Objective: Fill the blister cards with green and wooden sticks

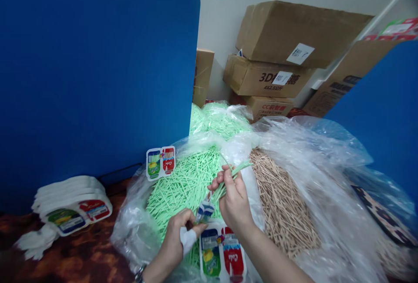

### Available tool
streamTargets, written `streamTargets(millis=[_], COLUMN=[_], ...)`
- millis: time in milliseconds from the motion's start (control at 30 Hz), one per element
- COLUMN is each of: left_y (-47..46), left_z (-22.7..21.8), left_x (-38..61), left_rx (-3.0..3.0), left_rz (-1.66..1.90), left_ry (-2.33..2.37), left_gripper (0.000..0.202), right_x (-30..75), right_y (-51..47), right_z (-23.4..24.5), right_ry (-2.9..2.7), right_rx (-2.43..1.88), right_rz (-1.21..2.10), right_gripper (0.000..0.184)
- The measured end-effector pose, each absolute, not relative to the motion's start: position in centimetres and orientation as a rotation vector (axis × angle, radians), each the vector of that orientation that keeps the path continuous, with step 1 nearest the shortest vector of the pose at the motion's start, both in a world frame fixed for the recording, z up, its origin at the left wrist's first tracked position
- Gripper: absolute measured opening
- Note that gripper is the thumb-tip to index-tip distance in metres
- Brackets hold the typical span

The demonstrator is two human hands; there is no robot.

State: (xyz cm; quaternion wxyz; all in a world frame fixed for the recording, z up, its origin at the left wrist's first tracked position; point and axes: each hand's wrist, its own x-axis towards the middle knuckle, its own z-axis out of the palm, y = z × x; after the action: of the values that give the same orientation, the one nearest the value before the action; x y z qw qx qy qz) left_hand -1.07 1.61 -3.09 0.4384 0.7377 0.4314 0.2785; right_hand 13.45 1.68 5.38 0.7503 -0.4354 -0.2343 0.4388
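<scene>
A bundle of thin green sticks (240, 167) is pinched in my right hand (233, 196), its ends fanning out to the upper right. My left hand (181, 230), with white tape or cloth at the thumb, grips a small clear packet with blue print (205, 211); the bundle's lower end meets the packet's mouth. Both hands are over a large open plastic bag of green sticks (183, 183). Below them lies a printed card (222, 252) with a green lemon panel and a red cola panel. A similar card (160, 162) rests at the bag's upper left edge.
On the right, another plastic bag holds brown sticks (284, 204). A stack of white-backed cards (73, 204) stands at left beside crumpled white tissue (37, 241). Blue panels (98, 69) flank the space. Cardboard boxes (303, 30) are piled behind, and a dark patterned object (385, 217) lies under plastic.
</scene>
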Motion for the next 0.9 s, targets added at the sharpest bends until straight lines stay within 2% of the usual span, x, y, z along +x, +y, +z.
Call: streamTargets(millis=[400,900], left_y=[1.5,1.2], left_z=[-2.2,-1.8], left_x=[-0.4,0.3], left_rx=[2.097,2.064], left_rz=[0.903,0.887], left_ry=[1.037,1.071], left_gripper=[0.025,0.025], right_x=[13.1,13.8], right_y=[0.5,-0.2], right_z=[5.1,4.3], right_ry=[-0.784,-0.930], right_rx=[-1.156,-1.234], right_rz=[0.829,0.660], right_gripper=[0.023,0.024])
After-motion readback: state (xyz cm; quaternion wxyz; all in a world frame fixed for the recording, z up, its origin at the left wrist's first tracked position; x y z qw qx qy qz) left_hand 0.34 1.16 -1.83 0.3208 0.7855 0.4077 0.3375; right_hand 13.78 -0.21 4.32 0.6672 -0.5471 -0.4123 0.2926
